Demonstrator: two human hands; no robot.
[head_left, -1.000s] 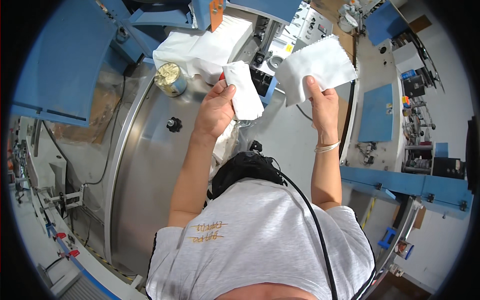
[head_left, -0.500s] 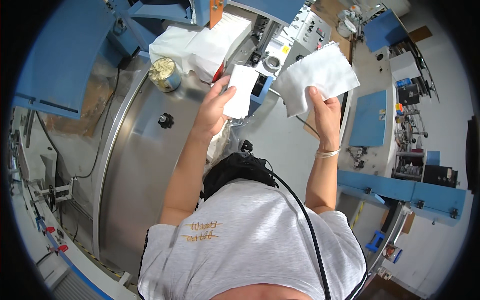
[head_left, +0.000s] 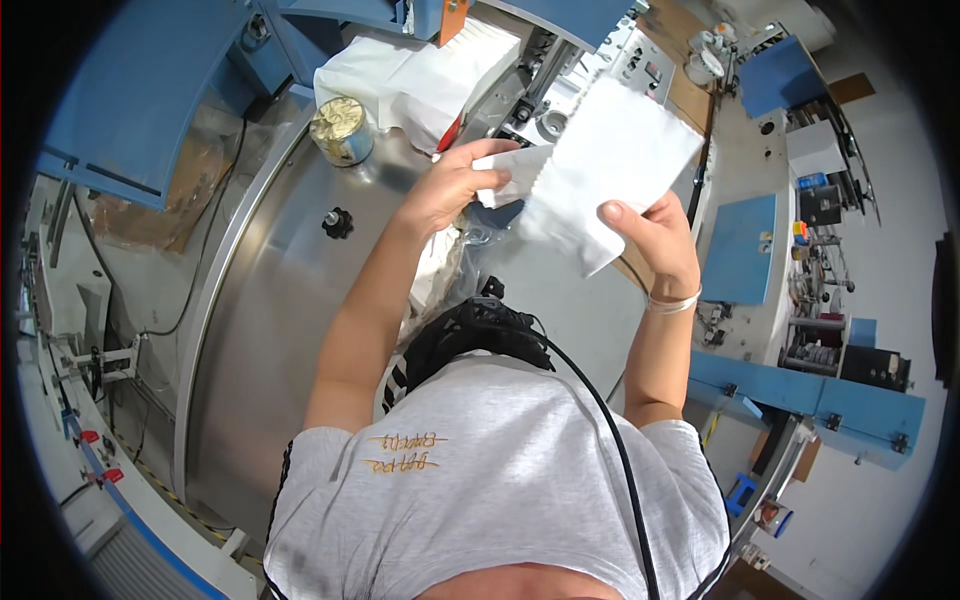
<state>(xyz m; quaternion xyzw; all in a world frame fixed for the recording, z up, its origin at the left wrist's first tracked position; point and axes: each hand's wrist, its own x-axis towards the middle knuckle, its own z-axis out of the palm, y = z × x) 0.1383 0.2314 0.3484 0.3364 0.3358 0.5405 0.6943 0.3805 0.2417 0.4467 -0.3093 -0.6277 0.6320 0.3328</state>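
In my right hand (head_left: 660, 238) is a white cloth (head_left: 630, 150) with zigzag-cut edges, gripped at its lower right between thumb and fingers. It hangs spread out in front of me. My left hand (head_left: 450, 188) pinches a smaller white piece (head_left: 518, 168), which looks like folded cloth. The big cloth overlaps the right end of this piece, so that end is hidden. Both hands are in the air, right of the steel tabletop's far end.
A round tin (head_left: 342, 132) and a black knob (head_left: 338, 222) are on the steel tabletop (head_left: 280, 330). White sheeting (head_left: 420, 75) lies behind them. A machine control panel (head_left: 640, 65) stands beyond the cloth. A blue panel (head_left: 737, 248) lies on the right bench.
The big cloth has come left and lower, partly over the smaller piece; before, the two were apart. My right hand has dropped slightly. The smaller piece has tilted from upright to sideways.
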